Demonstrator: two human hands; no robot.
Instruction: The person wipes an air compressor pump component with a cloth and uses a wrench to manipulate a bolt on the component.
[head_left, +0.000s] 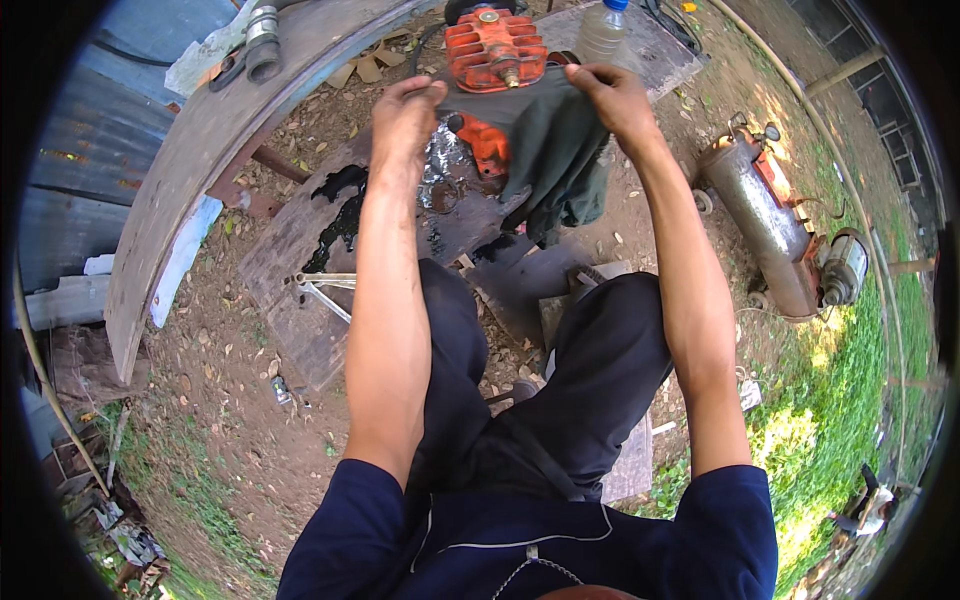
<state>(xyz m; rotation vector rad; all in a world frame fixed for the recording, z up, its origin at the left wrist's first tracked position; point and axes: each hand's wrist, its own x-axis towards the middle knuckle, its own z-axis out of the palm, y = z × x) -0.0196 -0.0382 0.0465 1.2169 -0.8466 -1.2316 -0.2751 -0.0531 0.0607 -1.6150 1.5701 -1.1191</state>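
Note:
A dark green cloth [562,150] is stretched between my two hands, its loose part hanging down on the right. My left hand [406,118] pinches the cloth's left upper corner. The right upper edge is gripped between thumb and fingers of my right hand [612,98]. Just beyond the cloth stands an orange finned compressor pump head [495,52]. Below it, partly covered by the cloth, an orange metal part [486,148] rests on the oil-stained board [285,225]. A couple of wrenches [328,292] lie on that board beside my left forearm.
A clear plastic bottle [601,35] with a blue cap stands at the far right of the pump. A metal air tank [762,215] with a motor lies on the ground to the right. On the left curves a wooden bench [185,160] carrying a metal cylinder [262,48].

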